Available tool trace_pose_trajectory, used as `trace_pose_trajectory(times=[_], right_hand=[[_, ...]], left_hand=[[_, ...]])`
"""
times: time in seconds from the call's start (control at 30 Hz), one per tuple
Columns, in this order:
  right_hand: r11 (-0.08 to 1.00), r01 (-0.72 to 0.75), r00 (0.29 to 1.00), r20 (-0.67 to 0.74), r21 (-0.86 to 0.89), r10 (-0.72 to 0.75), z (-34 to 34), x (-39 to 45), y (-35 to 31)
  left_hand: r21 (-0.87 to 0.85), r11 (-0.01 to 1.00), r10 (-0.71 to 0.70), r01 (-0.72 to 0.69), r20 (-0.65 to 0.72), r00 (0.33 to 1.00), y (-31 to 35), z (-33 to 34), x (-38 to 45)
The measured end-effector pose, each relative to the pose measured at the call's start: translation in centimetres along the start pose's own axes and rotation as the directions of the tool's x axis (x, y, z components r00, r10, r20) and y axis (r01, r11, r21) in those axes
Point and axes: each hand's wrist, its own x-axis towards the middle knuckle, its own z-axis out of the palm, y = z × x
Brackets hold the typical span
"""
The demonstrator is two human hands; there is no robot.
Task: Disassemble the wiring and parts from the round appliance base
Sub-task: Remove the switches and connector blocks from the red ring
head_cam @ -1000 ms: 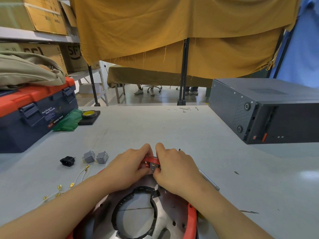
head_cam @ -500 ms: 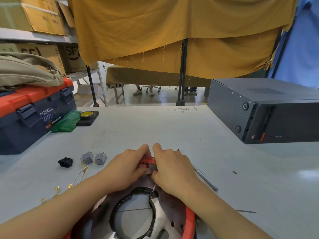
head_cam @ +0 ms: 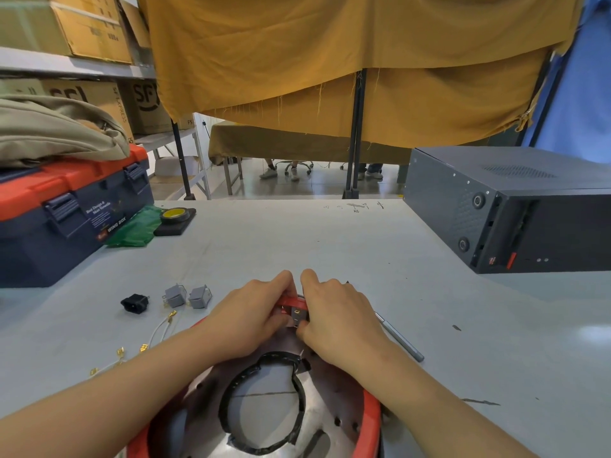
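The round appliance base (head_cam: 370,421) has a red rim and a metal inner plate with a black-edged opening; it lies at the table's near edge. My left hand (head_cam: 251,319) and my right hand (head_cam: 337,319) both grip the base's far rim, fingers curled around a small grey part (head_cam: 297,316) set in the rim there. Two grey switches (head_cam: 186,296), a black socket (head_cam: 135,303) and white wires with brass terminals (head_cam: 158,332) lie loose on the table to the left.
A slim metal tool (head_cam: 400,338) lies just right of my right hand. A blue and red toolbox (head_cam: 66,213) stands far left, with a green bag (head_cam: 139,226) and a tape roll (head_cam: 177,215) beside it. A dark metal case (head_cam: 515,206) fills the right side.
Both hands stay on the far rim of the base, with only slight shifts of the fingers. Nothing else has moved.
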Motion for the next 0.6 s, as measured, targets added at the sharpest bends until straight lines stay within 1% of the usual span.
trace_pose_trajectory(times=[0.3,0.6], right_hand=[[1.0,-0.01,1.0,0.019,-0.029,0.01,-0.14,-0.02,-0.07],[0.988,-0.001,1.0,-0.015,-0.152,-0.001,-0.17,-0.17,-0.56]], left_hand=[[0.012,1.0,-0.01,0.01,-0.007,1.0,0.03,0.11,0.08],[0.024,0.999,-0.021,0.022,-0.034,0.999,0.15,0.31,0.07]])
